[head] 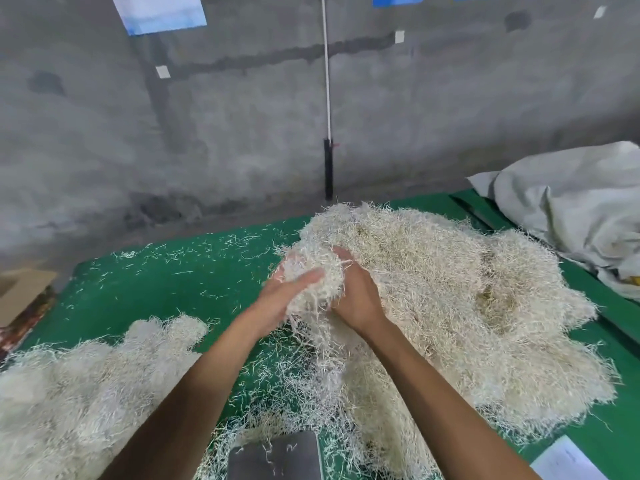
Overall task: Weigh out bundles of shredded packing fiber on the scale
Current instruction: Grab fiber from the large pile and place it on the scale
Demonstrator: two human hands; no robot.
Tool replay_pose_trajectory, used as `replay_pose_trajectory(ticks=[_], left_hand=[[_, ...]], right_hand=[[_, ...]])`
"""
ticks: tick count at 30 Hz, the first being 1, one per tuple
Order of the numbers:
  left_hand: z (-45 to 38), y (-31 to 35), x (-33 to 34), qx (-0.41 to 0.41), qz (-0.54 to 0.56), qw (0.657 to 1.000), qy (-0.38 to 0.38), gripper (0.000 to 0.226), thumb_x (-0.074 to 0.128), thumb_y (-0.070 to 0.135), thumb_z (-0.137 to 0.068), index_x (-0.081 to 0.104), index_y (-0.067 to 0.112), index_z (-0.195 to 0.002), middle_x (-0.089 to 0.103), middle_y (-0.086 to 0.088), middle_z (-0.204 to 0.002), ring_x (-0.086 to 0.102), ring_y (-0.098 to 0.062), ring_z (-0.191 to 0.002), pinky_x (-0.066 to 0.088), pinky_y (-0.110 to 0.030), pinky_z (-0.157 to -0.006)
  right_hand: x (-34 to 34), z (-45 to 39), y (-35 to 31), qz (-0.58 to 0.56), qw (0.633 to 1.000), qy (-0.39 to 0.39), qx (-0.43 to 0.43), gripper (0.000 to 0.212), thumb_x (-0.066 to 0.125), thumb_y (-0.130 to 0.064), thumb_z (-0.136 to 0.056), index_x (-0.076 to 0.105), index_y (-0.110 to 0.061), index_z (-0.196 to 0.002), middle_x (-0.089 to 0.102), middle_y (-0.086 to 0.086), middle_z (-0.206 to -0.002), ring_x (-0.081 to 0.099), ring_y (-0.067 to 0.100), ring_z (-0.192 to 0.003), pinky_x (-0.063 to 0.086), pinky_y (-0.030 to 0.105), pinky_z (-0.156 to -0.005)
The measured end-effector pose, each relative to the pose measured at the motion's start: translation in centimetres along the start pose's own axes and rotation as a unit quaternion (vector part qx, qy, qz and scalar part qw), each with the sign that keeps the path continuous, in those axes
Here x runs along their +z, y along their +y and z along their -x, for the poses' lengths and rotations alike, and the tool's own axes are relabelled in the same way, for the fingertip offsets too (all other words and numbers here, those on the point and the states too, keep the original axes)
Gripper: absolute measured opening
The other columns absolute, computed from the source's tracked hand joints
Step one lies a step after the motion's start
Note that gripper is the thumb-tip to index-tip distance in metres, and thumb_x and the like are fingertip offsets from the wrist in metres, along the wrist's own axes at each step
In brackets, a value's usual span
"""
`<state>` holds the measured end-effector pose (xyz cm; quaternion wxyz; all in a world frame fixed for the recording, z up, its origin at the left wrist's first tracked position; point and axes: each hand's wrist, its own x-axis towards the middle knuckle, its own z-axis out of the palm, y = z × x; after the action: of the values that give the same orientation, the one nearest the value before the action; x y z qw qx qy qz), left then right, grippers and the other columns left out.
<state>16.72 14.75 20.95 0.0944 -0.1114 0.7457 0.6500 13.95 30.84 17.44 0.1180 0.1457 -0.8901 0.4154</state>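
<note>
A big heap of pale shredded packing fiber (457, 306) covers the right half of the green table (156, 285). At its left edge both hands clasp one clump of fiber (313, 271) lifted off the heap. My left hand (280, 299) presses on the clump from the left, and my right hand (356, 292) grips it from the right. Strands hang down between the wrists. The scale's grey metal plate (277, 455) lies at the bottom edge, below my forearms, with a few loose strands on it. A second mass of fiber (79, 393) lies at the lower left.
A grey concrete wall stands behind the table with a white pipe (326, 81) running down it. A crumpled grey sack (571, 209) rests at the far right. A cardboard box (20, 292) sits off the table's left edge. A white paper sheet (568, 462) lies at the bottom right.
</note>
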Motion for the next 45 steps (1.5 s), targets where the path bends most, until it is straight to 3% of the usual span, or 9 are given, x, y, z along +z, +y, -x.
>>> replay_pose_trajectory(ticks=[8,14,20,28,32,33,36,41,45], left_hand=[[-2.6,3.3,-0.1,0.063,-0.133,0.983,0.111,0.115,0.094,0.041,-0.058,0.034,0.003,-0.148,0.058,0.005,-0.087,0.059,0.004,-0.068,0.045,-0.018,-0.079],[-2.5,3.4,0.2,0.091,-0.072,0.983,0.142,0.105,0.093,0.040,-0.063,0.039,0.016,-0.149,0.050,0.013,-0.069,0.057,0.006,-0.057,0.038,-0.014,-0.065],[-2.3,4.4,0.3,0.047,0.159,0.972,0.165,0.115,0.095,0.033,-0.058,0.026,0.021,-0.149,0.036,-0.006,-0.153,0.034,-0.027,-0.141,0.023,-0.054,-0.116],[-1.5,4.0,0.5,0.058,0.197,0.970,0.128,0.098,0.088,0.048,-0.067,0.038,0.022,-0.148,0.036,0.002,-0.156,0.028,-0.026,-0.147,0.018,-0.054,-0.119],[0.0,4.3,0.3,0.066,0.157,0.981,-0.091,0.079,0.080,0.051,-0.079,0.048,0.017,-0.143,0.053,-0.010,-0.146,0.063,-0.020,-0.107,0.030,-0.052,-0.117],[0.3,4.2,0.3,0.059,0.077,0.990,-0.104,0.085,0.082,0.057,-0.074,0.050,0.020,-0.143,0.058,-0.005,-0.141,0.025,-0.003,-0.103,0.038,-0.045,-0.112],[0.6,3.2,0.7,0.090,-0.131,0.987,-0.010,0.072,0.085,0.064,-0.061,0.069,0.026,-0.120,0.070,0.003,-0.098,0.064,0.006,-0.085,0.047,-0.004,-0.078],[-0.5,4.8,0.0,0.084,-0.072,0.976,0.185,0.103,0.082,0.048,-0.074,0.026,0.013,-0.153,0.043,-0.009,-0.150,0.047,-0.025,-0.131,0.035,-0.039,-0.110],[-1.0,5.7,-1.1,0.094,-0.069,0.968,0.222,0.099,0.084,0.039,-0.076,0.029,0.014,-0.154,0.042,-0.008,-0.154,0.046,-0.030,-0.137,0.033,-0.050,-0.117]], right_hand=[[-1.1,1.1,3.7,0.158,0.986,-0.035,0.036,0.073,0.085,-0.042,-0.082,0.050,-0.011,-0.138,0.062,0.005,-0.127,0.062,0.023,-0.106,0.052,0.042,-0.100],[-1.3,1.5,5.9,0.230,0.973,-0.019,0.023,0.078,0.083,-0.041,-0.081,0.044,-0.017,-0.144,0.054,0.005,-0.135,0.056,0.015,-0.090,0.055,0.032,-0.088],[-1.7,2.2,7.5,0.257,0.965,-0.005,0.058,0.068,0.076,-0.017,-0.074,0.051,-0.014,-0.137,0.053,0.006,-0.127,0.051,0.009,-0.071,0.057,0.027,-0.066],[-2.3,0.4,3.9,0.238,0.970,-0.038,-0.010,0.098,0.069,-0.073,-0.077,0.041,-0.015,-0.150,0.044,0.009,-0.152,0.041,0.028,-0.142,0.022,0.048,-0.126],[-1.9,-0.8,0.6,0.182,0.981,-0.047,-0.034,0.033,0.071,-0.045,-0.092,0.064,-0.013,-0.092,0.061,0.002,-0.090,0.058,0.022,-0.091,0.041,0.039,-0.110],[-1.9,-1.0,0.2,0.167,0.985,-0.038,-0.035,0.024,0.073,-0.031,-0.093,0.062,-0.014,-0.081,0.056,0.000,-0.079,0.055,0.021,-0.082,0.045,0.036,-0.101],[-1.7,-1.6,-0.5,0.091,0.995,-0.040,-0.008,0.022,0.072,-0.013,-0.092,0.058,-0.013,-0.076,0.049,-0.004,-0.074,0.049,0.018,-0.070,0.045,0.032,-0.068],[-0.9,-0.4,0.8,0.136,0.987,-0.081,-0.020,0.050,0.069,-0.045,-0.096,0.058,-0.012,-0.131,0.059,-0.010,-0.132,0.064,0.013,-0.075,0.050,0.026,-0.069],[-1.0,0.8,4.3,0.187,0.979,-0.065,0.037,0.059,0.073,-0.033,-0.092,0.052,-0.010,-0.142,0.063,-0.003,-0.103,0.055,0.012,-0.076,0.041,0.021,-0.064]])
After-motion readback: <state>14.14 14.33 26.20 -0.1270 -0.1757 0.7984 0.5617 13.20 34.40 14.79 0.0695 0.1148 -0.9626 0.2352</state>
